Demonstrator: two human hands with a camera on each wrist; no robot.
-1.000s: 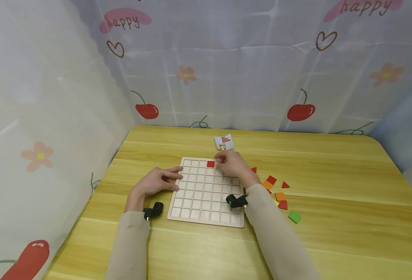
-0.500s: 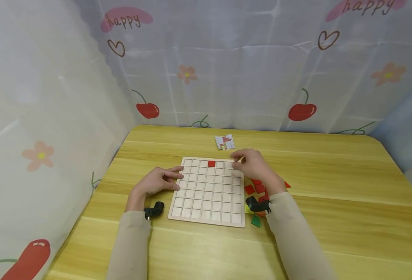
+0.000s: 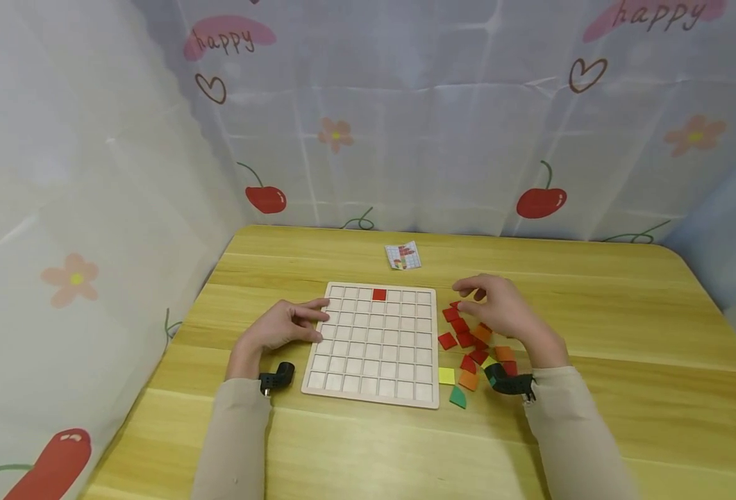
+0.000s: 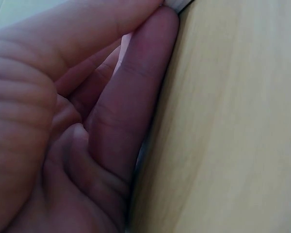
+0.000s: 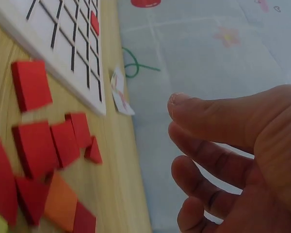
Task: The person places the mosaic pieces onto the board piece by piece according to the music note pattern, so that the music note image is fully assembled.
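On the table lies a pale wooden grid board [image 3: 368, 347], with one red square tile [image 3: 379, 294] in its far row. My left hand [image 3: 283, 325] rests at the board's left edge, fingertips and thumb touching the rim. In the left wrist view, the fingers [image 4: 131, 92] lie low along the tabletop, with a bit of the board at their tips. My right hand [image 3: 499, 305] hovers right of the board, over the far side of a pile of red tiles [image 3: 460, 325]. Its fingers are loosely bent and hold nothing in the right wrist view.
Orange tiles [image 3: 468, 380], a yellow square tile [image 3: 446, 376] and a green rounded tile [image 3: 458, 397] lie nearer along the board's right side. A small printed pattern card [image 3: 403, 255] lies beyond the board. A patterned curtain [image 3: 405, 139] hangs behind the table.
My right hand has moved from beside the red tile in the far row rightward, off the board, to above the loose tiles. My left hand has stayed at the board's edge.
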